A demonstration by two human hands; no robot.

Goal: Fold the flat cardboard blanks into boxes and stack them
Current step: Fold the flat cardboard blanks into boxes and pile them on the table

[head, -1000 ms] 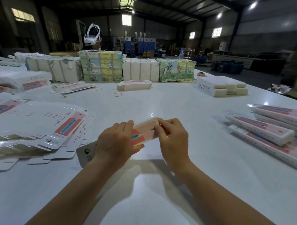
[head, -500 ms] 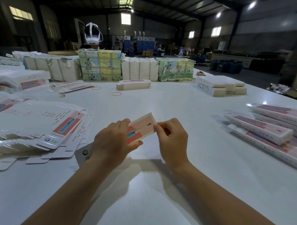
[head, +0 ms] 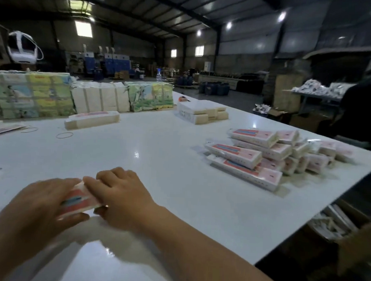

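Here, at a white worktop (head: pixel 158 160) in a dim warehouse, a person works a pink-and-white box (head: pixel 80 201) between both hands. The left hand (head: pixel 39 206) curls its grip around the box's near end, thumb underneath, while the right hand (head: pixel 118 192) pinches the far end with bent fingers. The box is held low over the worktop's near edge, its long axis running from lower left to upper right and blurred by motion, so whether its end flaps are tucked cannot be told. The stack of folded boxes (head: pixel 262 156) lies well apart, ahead and to the right, which puts the right hand nearer to it; carrying the box there looks like that hand's job once the fold is done. A single folded box (head: pixel 92 119) and bundled packs (head: pixel 101 96) sit along the far side, with rubber bands (head: pixel 64 135) loose nearby.
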